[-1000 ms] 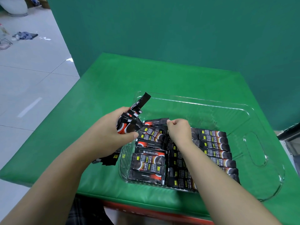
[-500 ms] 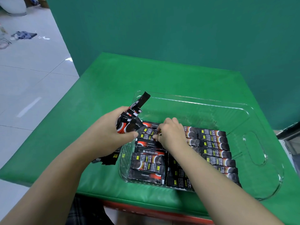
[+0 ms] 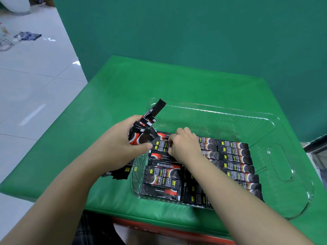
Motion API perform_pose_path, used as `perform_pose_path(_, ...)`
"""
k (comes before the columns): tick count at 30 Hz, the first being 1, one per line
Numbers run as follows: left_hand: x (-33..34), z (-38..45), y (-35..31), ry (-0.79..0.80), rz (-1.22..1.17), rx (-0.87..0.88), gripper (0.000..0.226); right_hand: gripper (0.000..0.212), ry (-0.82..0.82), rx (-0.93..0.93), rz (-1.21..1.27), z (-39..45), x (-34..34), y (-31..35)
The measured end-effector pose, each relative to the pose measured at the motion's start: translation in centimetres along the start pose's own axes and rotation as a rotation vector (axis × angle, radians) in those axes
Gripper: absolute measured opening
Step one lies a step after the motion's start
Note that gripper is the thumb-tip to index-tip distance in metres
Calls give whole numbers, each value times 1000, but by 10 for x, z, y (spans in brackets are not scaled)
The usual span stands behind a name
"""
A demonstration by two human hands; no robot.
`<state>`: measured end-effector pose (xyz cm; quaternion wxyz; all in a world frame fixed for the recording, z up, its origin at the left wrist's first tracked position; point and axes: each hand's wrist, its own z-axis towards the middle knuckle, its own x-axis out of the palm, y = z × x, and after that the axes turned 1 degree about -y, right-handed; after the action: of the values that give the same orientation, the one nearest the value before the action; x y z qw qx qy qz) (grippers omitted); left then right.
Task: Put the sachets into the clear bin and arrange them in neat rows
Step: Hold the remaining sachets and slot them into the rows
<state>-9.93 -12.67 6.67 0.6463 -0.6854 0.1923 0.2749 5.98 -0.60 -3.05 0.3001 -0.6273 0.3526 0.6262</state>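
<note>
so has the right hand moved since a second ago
Yes. The right hand has slid left along the clear bin, toward the left hand's bundle of sachets.

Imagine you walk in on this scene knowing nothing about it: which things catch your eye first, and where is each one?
First come the black sachets lying in rows across the near part of the clear bin on the green table. Next, the left hand grips a fanned bundle of sachets at the bin's left edge. The right hand rests its fingers on the far end of the left row.
</note>
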Motion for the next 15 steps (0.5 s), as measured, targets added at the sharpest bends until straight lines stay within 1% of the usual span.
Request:
perform_pose_path(12,0,1,2,11,5,1,32,26,-108,-39,7,1,8,-1)
perform_pose_path(14,0,1,1,14,7,2,32,25,-150,-39,80,0,5,-1)
perform_pose_path(15,0,1,1,15,6,6,32,25,-202,-38,179,-2,1,0)
